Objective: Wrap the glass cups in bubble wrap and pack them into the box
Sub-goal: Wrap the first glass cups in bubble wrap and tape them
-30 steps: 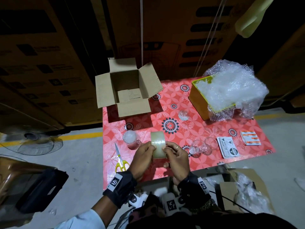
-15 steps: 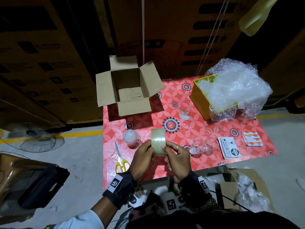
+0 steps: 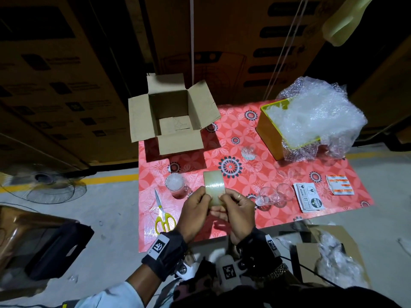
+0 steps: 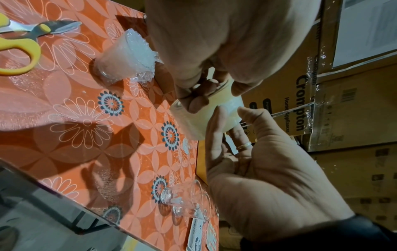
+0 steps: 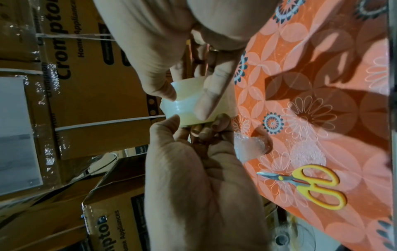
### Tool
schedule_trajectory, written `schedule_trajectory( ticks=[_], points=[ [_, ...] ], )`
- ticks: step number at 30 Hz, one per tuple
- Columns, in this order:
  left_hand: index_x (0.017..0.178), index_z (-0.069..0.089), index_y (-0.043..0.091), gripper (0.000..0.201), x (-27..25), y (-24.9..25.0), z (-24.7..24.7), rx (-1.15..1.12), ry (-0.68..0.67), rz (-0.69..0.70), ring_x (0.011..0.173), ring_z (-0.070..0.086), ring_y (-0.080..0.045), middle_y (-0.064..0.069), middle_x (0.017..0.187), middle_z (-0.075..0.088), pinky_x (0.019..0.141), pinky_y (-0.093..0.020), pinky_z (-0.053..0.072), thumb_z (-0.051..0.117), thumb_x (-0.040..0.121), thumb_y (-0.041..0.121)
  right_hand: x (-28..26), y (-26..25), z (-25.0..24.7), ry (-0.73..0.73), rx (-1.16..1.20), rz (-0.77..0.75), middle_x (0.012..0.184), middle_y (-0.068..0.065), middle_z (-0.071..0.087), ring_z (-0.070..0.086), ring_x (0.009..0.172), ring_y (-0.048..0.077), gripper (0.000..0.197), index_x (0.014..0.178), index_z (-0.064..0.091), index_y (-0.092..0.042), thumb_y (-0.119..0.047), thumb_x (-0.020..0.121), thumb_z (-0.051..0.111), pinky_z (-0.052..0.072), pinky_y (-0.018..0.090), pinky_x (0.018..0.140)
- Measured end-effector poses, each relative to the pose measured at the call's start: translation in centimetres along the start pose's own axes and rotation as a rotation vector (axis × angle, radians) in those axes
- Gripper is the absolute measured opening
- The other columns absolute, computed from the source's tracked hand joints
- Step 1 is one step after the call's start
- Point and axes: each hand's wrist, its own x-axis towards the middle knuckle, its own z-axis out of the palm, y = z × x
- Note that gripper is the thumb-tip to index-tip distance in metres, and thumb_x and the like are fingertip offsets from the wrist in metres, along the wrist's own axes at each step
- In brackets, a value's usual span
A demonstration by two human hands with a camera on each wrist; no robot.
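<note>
While you grip the tape roll in both hands, left hand and right hand, the wrapped cup stands nearer your left, toward the table's near-left corner.

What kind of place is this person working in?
Probably a warehouse or stockroom: tall stacks of large brown printed appliance cartons stand behind the red flowered table, and the grey concrete floor has a yellow painted line.
</note>
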Motion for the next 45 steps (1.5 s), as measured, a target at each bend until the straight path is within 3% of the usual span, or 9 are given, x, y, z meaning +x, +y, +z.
schedule_trajectory(
  ticks=[5, 9, 18, 25, 30, 32, 36, 40, 45],
  points=[
    [0.103, 0.068, 0.016, 0.034, -0.2, -0.1, 0.2, 0.044, 0.004, 0.033, 0.095, 0.064, -0.04, -0.018, 0.1, 0.07, 0.087, -0.058, 0.052, 0.046, 0.089, 0.038, 0.0, -0.1, 0.5, 0.009, 0.086, 0.07, 0.081, 0.019, 0.073, 0.068, 0.062, 0.023, 0.016, 0.096, 0.075, -0.001, -0.001, 0.096, 0.058, 0.059, 0.027, 0.056],
    [0.101, 0.067, 0.017, 0.031, -0.2, -0.3, 0.2, 0.018, -0.004, 0.012, 0.081, 0.059, -0.023, -0.018, 0.088, 0.066, 0.078, -0.054, 0.051, 0.046, 0.09, 0.037, -0.1, 0.1, 0.8, 0.045, 0.143, 0.076, 0.067, 0.012, 0.068, 0.065, 0.056, 0.02, 0.029, 0.073, 0.075, -0.009, -0.001, 0.097, 0.06, 0.058, 0.024, 0.055],
    [0.093, 0.062, 0.018, 0.024, -0.2, -0.5, 0.2, 0.1, -0.021, 0.058, 0.078, 0.055, -0.024, -0.005, 0.082, 0.061, 0.076, -0.05, 0.047, 0.043, 0.089, 0.032, -0.1, 0.8, 0.8, 0.121, 0.179, 0.102, 0.081, 0.02, 0.072, 0.065, 0.059, 0.023, 0.023, 0.086, 0.077, 0.002, 0.012, 0.091, 0.057, 0.058, 0.024, 0.056],
    [0.099, 0.068, 0.021, 0.029, 0.2, 0.4, 0.6, 0.107, -0.029, 0.076, 0.087, 0.063, -0.032, -0.013, 0.091, 0.068, 0.084, -0.059, 0.052, 0.042, 0.087, 0.03, -0.8, -1.3, 0.4, 0.129, 0.262, 0.112, 0.079, 0.023, 0.071, 0.068, 0.059, 0.024, 0.009, 0.086, 0.065, 0.007, 0.002, 0.091, 0.059, 0.058, 0.025, 0.055],
    [0.112, 0.07, 0.018, 0.033, -0.3, 0.5, 0.9, 0.005, -0.056, 0.07, 0.081, 0.061, -0.019, -0.002, 0.088, 0.068, 0.072, -0.04, 0.049, 0.043, 0.095, 0.009, -1.0, -1.5, 0.5, 0.136, 0.228, 0.078, 0.071, 0.017, 0.067, 0.065, 0.055, 0.019, 0.013, 0.084, 0.068, 0.005, 0.002, 0.094, 0.061, 0.053, 0.022, 0.049],
    [0.11, 0.07, 0.015, 0.03, -0.6, 0.8, 1.0, -0.052, -0.078, 0.041, 0.079, 0.061, -0.017, -0.006, 0.087, 0.069, 0.07, -0.031, 0.048, 0.045, 0.098, 0.005, -0.9, -1.5, 0.3, 0.132, 0.205, 0.07, 0.069, 0.016, 0.066, 0.063, 0.055, 0.018, 0.011, 0.089, 0.069, 0.007, 0.0, 0.094, 0.062, 0.054, 0.027, 0.052],
    [0.11, 0.068, 0.011, 0.029, -0.7, 0.7, 0.9, -0.089, -0.076, 0.018, 0.084, 0.062, -0.024, -0.028, 0.096, 0.066, 0.075, -0.039, 0.049, 0.046, 0.099, 0.027, -1.0, -1.4, 0.1, 0.11, 0.206, 0.086, 0.062, 0.018, 0.062, 0.057, 0.052, 0.021, 0.012, 0.089, 0.072, 0.007, -0.002, 0.092, 0.064, 0.055, 0.038, 0.056],
    [0.102, 0.069, 0.014, 0.027, -0.8, 0.6, 1.1, -0.067, -0.05, 0.045, 0.072, 0.057, -0.016, -0.004, 0.077, 0.064, 0.067, -0.031, 0.045, 0.042, 0.103, 0.015, -1.3, -1.5, 0.3, 0.107, 0.208, 0.082, 0.066, 0.021, 0.067, 0.061, 0.05, 0.021, 0.017, 0.079, 0.072, 0.0, -0.002, 0.094, 0.063, 0.058, 0.03, 0.049],
    [0.1, 0.069, 0.017, 0.029, -1.0, 0.6, 1.3, -0.042, -0.044, 0.072, 0.076, 0.058, -0.015, 0.002, 0.078, 0.064, 0.072, -0.034, 0.045, 0.04, 0.097, 0.016, -1.2, -1.0, 0.3, 0.115, 0.208, 0.067, 0.066, 0.016, 0.067, 0.066, 0.054, 0.02, 0.024, 0.072, 0.067, -0.002, 0.001, 0.095, 0.061, 0.056, 0.021, 0.052]
  ],
)
